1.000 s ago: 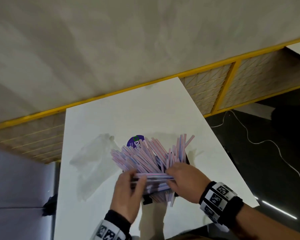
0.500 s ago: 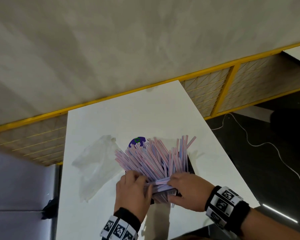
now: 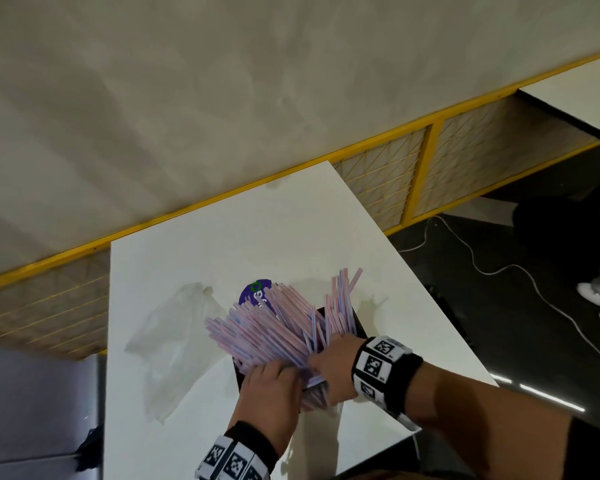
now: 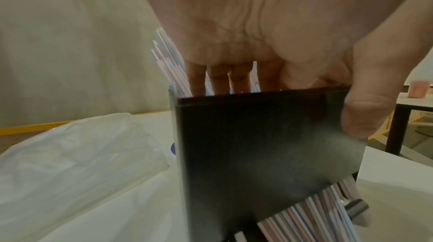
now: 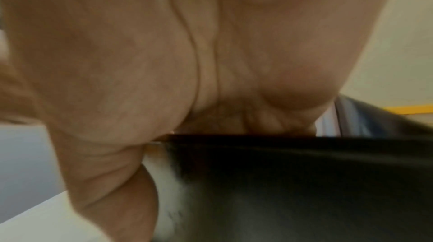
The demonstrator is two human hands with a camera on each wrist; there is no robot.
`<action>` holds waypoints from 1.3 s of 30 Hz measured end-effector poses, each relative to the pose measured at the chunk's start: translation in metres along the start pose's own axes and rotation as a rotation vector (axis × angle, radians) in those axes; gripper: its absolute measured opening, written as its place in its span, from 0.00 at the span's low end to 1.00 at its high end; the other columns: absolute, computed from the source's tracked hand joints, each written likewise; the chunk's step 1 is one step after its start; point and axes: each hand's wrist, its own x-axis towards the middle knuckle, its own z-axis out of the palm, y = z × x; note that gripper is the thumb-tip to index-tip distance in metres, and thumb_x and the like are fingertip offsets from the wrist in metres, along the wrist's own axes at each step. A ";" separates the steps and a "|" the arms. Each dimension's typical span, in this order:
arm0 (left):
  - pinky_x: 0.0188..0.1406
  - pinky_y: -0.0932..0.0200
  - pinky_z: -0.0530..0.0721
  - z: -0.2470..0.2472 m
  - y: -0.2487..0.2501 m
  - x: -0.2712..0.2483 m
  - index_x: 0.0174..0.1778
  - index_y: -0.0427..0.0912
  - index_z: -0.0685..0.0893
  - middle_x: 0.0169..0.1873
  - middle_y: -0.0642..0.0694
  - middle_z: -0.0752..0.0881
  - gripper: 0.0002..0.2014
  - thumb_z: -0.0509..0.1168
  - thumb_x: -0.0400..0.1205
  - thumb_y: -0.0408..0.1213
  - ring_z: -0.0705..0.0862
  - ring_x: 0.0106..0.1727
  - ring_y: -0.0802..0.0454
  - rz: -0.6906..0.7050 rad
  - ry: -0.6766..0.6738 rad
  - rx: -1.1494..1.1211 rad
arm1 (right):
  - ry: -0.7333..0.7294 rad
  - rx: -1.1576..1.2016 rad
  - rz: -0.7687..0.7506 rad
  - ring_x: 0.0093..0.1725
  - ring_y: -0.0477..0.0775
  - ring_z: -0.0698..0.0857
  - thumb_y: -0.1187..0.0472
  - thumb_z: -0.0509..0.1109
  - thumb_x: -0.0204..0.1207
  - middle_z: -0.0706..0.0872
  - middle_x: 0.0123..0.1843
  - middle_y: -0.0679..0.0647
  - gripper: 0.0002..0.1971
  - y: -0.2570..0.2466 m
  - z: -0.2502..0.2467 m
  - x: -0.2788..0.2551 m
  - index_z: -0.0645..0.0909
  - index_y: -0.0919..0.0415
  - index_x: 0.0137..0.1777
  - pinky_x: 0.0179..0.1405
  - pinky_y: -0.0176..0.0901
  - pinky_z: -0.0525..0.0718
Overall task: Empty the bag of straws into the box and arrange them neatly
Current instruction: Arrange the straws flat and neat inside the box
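Left hand [image 3: 271,393] & right hand [image 3: 333,368] press splayed pink-blue straws [image 3: 278,327].

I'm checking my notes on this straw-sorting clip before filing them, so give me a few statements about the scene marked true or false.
1. The pink and blue striped straws all stand straight and parallel in the black box. False: they fan out at many angles.
2. The clear plastic bag lies flat on the white table, to the left of the box. True.
3. The left hand has its fingers inside the box, among the straws. True.
4. The right hand is holding the bag. False: it is at the straws, apart from the bag.
5. Some straws lie outside the box. True.
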 end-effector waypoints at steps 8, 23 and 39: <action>0.65 0.57 0.73 0.002 0.006 -0.007 0.65 0.58 0.78 0.63 0.58 0.79 0.20 0.45 0.90 0.59 0.77 0.65 0.53 -0.111 -0.017 -0.025 | 0.062 -0.018 -0.034 0.44 0.64 0.85 0.47 0.76 0.73 0.82 0.40 0.55 0.19 -0.003 0.000 0.007 0.78 0.57 0.56 0.40 0.52 0.84; 0.52 0.57 0.72 -0.016 0.014 -0.007 0.49 0.57 0.64 0.49 0.57 0.72 0.13 0.59 0.84 0.60 0.74 0.52 0.51 -0.165 0.005 -0.148 | 0.305 0.065 -0.058 0.73 0.64 0.74 0.50 0.71 0.79 0.77 0.76 0.58 0.31 -0.007 0.006 -0.049 0.67 0.56 0.79 0.73 0.62 0.75; 0.64 0.64 0.73 -0.004 0.009 0.001 0.68 0.59 0.75 0.62 0.57 0.80 0.25 0.51 0.84 0.70 0.77 0.65 0.56 -0.105 -0.024 -0.209 | 0.113 0.018 -0.035 0.58 0.67 0.84 0.53 0.70 0.80 0.88 0.56 0.59 0.14 -0.005 -0.002 -0.015 0.80 0.58 0.61 0.59 0.61 0.87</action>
